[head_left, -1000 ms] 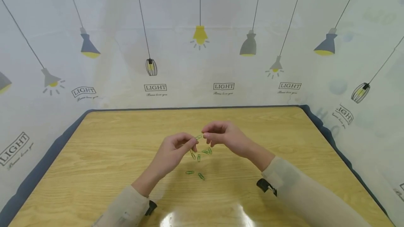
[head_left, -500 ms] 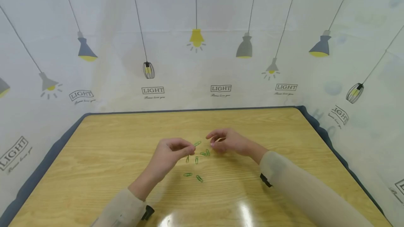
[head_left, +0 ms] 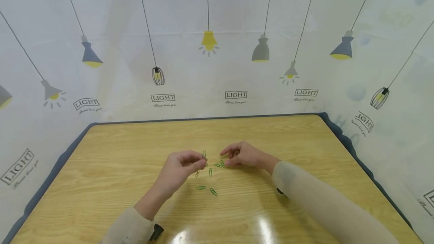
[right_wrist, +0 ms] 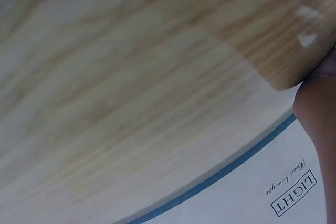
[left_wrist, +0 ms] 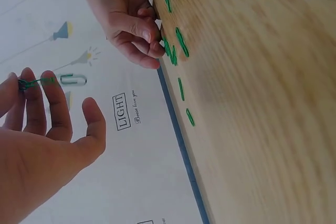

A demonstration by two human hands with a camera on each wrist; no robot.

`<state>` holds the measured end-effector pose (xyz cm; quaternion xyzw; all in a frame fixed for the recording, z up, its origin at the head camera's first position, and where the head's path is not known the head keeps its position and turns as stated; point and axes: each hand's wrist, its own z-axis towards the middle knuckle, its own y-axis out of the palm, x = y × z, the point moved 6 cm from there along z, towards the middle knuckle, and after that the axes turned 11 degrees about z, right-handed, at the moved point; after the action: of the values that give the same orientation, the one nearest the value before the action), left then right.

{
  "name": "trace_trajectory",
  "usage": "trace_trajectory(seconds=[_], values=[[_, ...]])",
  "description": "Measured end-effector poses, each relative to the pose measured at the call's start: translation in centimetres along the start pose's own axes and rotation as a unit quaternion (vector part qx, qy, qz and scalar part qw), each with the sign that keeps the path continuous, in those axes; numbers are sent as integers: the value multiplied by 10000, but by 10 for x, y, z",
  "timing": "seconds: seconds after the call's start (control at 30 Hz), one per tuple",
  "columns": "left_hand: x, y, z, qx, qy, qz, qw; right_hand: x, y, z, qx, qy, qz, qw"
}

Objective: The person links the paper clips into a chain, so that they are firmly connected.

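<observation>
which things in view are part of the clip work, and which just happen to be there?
Clip work:
- left grip, pinching the held clips
- right grip, fingertips near the loose clips
- loose clips on the table

Likely just there:
- table, only the work surface
- backdrop with printed lamps
- black piece at the left cuff

Backdrop (head_left: 190, 104) stands behind tabletop (head_left: 135, 142). On the tabletop, loose paper clips (head_left: 210, 172) lie between left hand (head_left: 181, 168) at left and right hand (head_left: 246, 155) at right: two nearest the wearer, one farther back, a pair (head_left: 222, 164) just beside the right hand.
</observation>
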<state>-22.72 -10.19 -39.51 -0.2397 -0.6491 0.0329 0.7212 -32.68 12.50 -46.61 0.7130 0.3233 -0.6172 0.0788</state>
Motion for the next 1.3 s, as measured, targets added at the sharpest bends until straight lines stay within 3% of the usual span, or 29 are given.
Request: trace_trajectory(seconds=[0.2, 0.3, 0.53, 0.8, 1.03, 1.3], values=[[3, -1, -3, 139, 25, 799, 9967, 3, 1, 0, 10, 32, -202, 9998], [4, -2, -4, 158, 1, 969, 9952, 3, 1, 2, 47, -25, -386, 9992], [1, -1, -5, 107, 104, 599, 9981, 1, 4, 5, 110, -182, -800, 9966], [-1, -1, -4, 120, 24, 69, 9999, 0, 6, 4, 148, -168, -836, 9962], [0, -2, -3, 142, 39, -22, 9999, 0, 8, 3, 205, -206, -925, 9953], [0, -3, -3, 152, 42, -74, 9998, -4, 9, -1, 95, -571, -1394, 9885]])
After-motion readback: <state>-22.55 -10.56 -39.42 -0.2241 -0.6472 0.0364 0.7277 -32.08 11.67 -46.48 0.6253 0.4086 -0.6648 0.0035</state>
